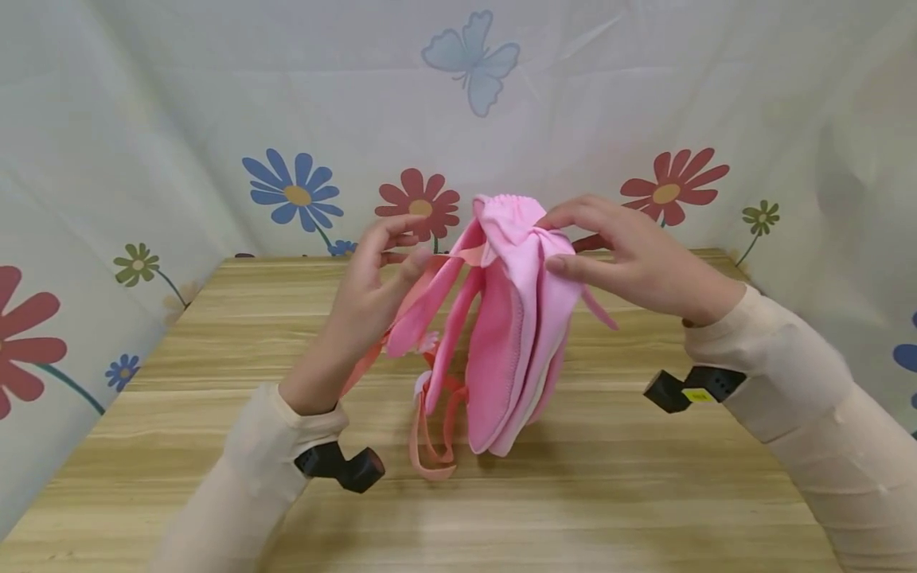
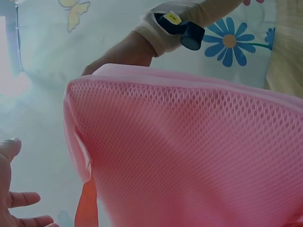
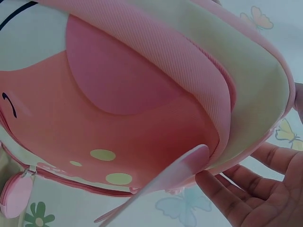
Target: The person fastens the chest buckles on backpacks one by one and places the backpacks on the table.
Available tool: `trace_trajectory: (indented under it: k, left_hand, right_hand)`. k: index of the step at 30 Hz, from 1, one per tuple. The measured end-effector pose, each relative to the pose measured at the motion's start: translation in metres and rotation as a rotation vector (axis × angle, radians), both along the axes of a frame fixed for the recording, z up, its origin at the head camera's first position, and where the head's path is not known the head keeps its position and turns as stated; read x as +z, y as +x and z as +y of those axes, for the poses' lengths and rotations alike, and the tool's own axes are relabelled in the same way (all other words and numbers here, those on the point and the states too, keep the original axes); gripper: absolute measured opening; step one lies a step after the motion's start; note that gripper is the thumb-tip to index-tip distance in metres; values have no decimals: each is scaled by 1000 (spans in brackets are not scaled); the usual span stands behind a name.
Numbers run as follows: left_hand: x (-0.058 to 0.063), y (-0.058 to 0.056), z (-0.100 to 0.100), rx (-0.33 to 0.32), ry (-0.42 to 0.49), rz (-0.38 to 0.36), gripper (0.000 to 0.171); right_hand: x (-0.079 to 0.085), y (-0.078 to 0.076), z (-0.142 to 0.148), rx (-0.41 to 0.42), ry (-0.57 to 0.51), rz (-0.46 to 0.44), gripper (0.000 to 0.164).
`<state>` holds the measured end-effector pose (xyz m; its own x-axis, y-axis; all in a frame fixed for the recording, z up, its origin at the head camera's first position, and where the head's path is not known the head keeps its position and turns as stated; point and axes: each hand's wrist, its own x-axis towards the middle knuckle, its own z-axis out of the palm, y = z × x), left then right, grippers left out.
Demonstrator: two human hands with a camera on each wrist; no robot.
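Note:
A child's pink backpack (image 1: 494, 342) stands upright on the wooden table, its straps on the left side. My right hand (image 1: 637, 255) grips the upper right of it, thumb on the near side and fingers over the top. In the right wrist view, that hand's fingers (image 3: 232, 203) lie along the bag's edge beside its printed front (image 3: 142, 146). My left hand (image 1: 376, 286) is to the left of the bag, fingers spread and loosely bent, near an orange strap (image 1: 469, 256). The left wrist view shows the mesh back (image 2: 180, 146), with the left hand (image 2: 16, 194) apart from it.
Orange webbing straps (image 1: 433, 461) hang to the table on the bag's left. A zipper with a round pink pull (image 3: 18, 194) runs along the bag's edge. Behind the wooden table (image 1: 630, 493) hangs a pale curtain (image 1: 344, 87) with flowers and butterflies.

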<state>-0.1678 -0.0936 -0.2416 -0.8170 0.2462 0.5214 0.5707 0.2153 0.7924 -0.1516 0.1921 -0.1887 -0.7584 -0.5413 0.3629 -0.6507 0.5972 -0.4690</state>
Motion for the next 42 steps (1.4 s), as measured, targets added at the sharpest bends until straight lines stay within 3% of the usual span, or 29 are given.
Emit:
trace_trajectory:
  k: [6, 15, 22, 33, 42]
  left_hand:
    - [-11, -2, -14, 32, -6, -18, 62]
    - [-34, 4, -21, 19, -69, -28, 67]
    - [-53, 13, -12, 20, -178, -23, 65]
    - [-73, 23, 5, 6, -199, 49, 91]
    - [-82, 29, 16, -5, -208, -53, 90]
  right_hand:
    - [-1, 2, 5, 7, -12, -6, 35]
    - [-1, 6, 10, 23, -43, -16, 33]
    - [-4, 9, 13, 22, -56, -6, 34]
    - [-7, 10, 14, 30, -67, -4, 33]
    - [-8, 8, 13, 42, -76, -8, 34]
